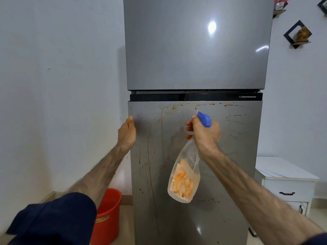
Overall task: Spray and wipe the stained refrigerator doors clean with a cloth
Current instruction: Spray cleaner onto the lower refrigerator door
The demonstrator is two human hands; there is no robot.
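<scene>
Clasping the stained grey fridge door [221, 165] at its edge, my left hand [126, 133] could tug it open; right hand [206, 135] grips clear blue-headed spray bottle [184, 177].

White walls [58, 82], white drawer cabinet [286, 184]

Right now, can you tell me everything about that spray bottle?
The spray bottle has a see-through plastic body, wide at the bottom and narrow at the neck, with an orange and white label and a blue spray head on top. The right hand grips its neck, holding it tilted, bottom toward the left. It is in front of the stained lower fridge door, head facing it.
</scene>
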